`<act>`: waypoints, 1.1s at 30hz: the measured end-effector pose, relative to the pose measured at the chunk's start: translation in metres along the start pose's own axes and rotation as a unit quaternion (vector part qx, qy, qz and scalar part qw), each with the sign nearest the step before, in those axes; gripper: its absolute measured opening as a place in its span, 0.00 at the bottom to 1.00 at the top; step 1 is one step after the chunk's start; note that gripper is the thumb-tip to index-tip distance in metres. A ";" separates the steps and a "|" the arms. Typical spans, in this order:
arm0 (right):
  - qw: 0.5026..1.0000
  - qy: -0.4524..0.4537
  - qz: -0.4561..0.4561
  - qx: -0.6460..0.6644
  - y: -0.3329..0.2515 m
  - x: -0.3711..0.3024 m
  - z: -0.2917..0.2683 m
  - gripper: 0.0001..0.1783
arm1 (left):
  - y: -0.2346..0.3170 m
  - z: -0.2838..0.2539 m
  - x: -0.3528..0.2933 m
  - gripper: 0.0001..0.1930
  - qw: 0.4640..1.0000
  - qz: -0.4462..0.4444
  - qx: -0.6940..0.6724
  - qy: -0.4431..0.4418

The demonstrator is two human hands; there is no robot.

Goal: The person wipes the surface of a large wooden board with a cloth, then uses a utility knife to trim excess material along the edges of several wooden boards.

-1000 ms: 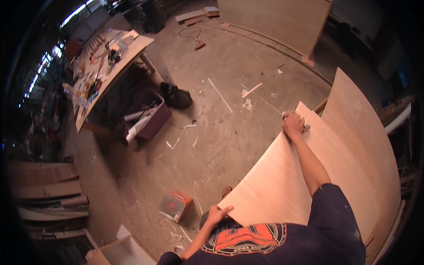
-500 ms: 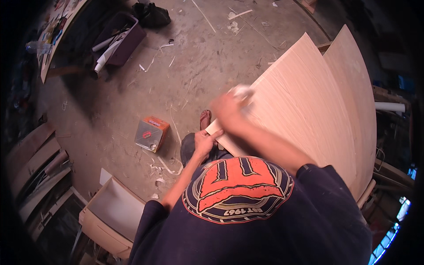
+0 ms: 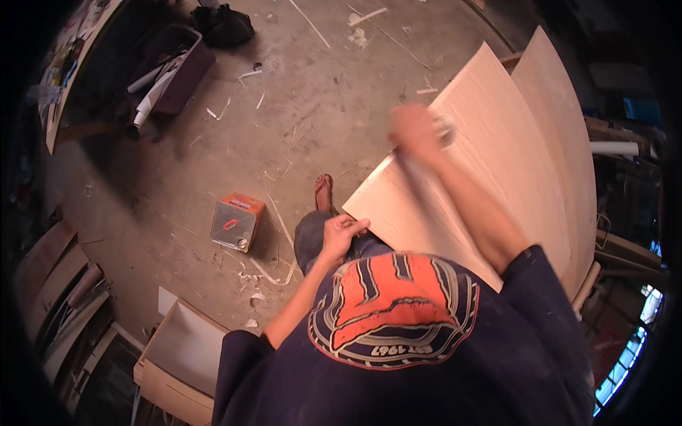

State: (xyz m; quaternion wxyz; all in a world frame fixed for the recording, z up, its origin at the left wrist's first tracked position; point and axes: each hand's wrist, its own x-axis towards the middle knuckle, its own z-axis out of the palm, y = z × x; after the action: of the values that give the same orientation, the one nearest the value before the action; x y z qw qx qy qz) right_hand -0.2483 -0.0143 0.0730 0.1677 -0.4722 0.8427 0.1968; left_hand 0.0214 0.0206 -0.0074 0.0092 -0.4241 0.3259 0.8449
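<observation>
A pale wood-grained panel [image 3: 483, 135] slants up and away from my body, its narrow end by my legs. My left hand [image 3: 342, 236] pinches the near left corner of it, thumb on the upper face and the fingers partly hidden at the edge. Farther up the same panel's left edge is my right hand [image 3: 415, 133], smeared by motion. It is closed around a small whitish object [image 3: 445, 131], too blurred to name, close against the panel's face. Behind lies a second pale panel [image 3: 558, 106], partly covered by the first.
An orange-and-grey box [image 3: 238, 221] stands on the floor left of my foot. Near the lower left is an open wooden box [image 3: 186, 334]. A dark purple bin [image 3: 186, 74] holds white rolls, beside a black bag [image 3: 226, 27]. Offcuts and thin strips litter the floor [image 3: 305, 85].
My right hand has swept up and to the right along the panel with the whitish object. My left hand stays at the panel's corner. The whole view has shifted slightly.
</observation>
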 end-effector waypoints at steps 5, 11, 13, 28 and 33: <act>0.981 -0.034 -0.139 0.135 -0.159 -0.078 0.015 0.06 | -0.037 -0.024 0.021 0.08 0.991 0.066 -0.098 0.064; 0.953 0.206 -0.040 0.218 -0.092 -0.097 0.029 0.11 | 0.016 -0.033 0.022 0.09 0.965 -0.042 0.234 -0.112; 0.924 0.312 0.038 0.216 -0.051 -0.092 0.038 0.12 | 0.020 -0.027 0.018 0.10 0.989 -0.063 0.069 -0.111; 0.838 0.214 0.447 0.228 0.327 0.012 0.062 0.14 | 0.185 0.056 0.088 0.16 0.867 0.321 0.379 0.041; 0.746 0.229 0.585 0.221 0.449 -0.170 0.177 0.14 | 0.118 0.272 0.123 0.15 0.752 0.397 0.510 -0.127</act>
State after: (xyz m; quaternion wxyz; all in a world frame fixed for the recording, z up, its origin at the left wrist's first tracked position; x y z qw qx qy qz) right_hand -0.5332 0.4104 0.0772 -0.0790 0.1332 0.9867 -0.0490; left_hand -0.2852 0.0469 0.0838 -0.0711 -0.0777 0.8436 0.5266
